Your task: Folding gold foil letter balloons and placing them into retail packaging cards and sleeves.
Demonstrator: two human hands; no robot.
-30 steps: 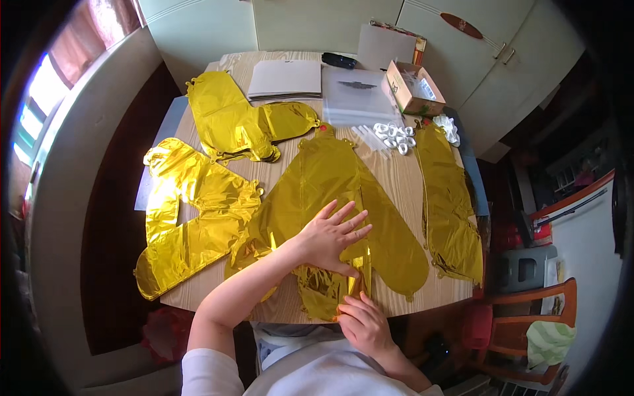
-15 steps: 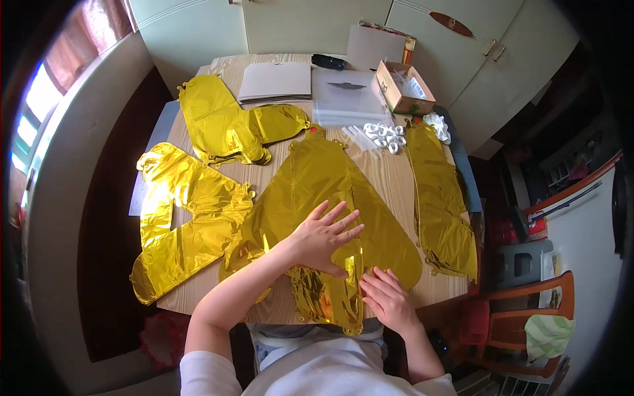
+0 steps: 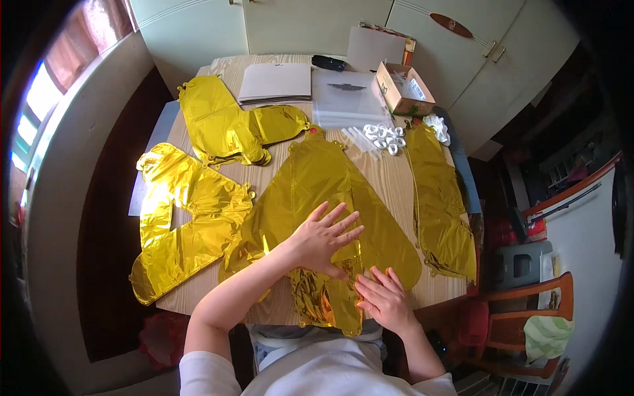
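A large gold foil balloon (image 3: 321, 171), flat and uninflated, lies in the middle of the table with its lower end reaching past the near edge. My left hand (image 3: 323, 237) rests flat on it, fingers spread toward the upper right. Lower and to the right, my right hand (image 3: 385, 298) lies against the foil near the table's edge, fingers stretched out. Neither hand grips anything. On the left are two more flat gold foil balloons, one nearer (image 3: 191, 224) and one farther (image 3: 224, 122). A long gold foil balloon (image 3: 441, 204) lies along the right side.
At the back of the table are a stack of white sheets (image 3: 275, 82), a clear plastic folder (image 3: 349, 99), a black case (image 3: 328, 63) and an open cardboard box (image 3: 401, 99). Several white ribbon rolls (image 3: 385, 137) sit beside clear straws (image 3: 361, 141). A wooden chair (image 3: 528, 323) stands right.
My right hand has shifted slightly left along the balloon's lower part. The left hand stays in place, spread on the foil.
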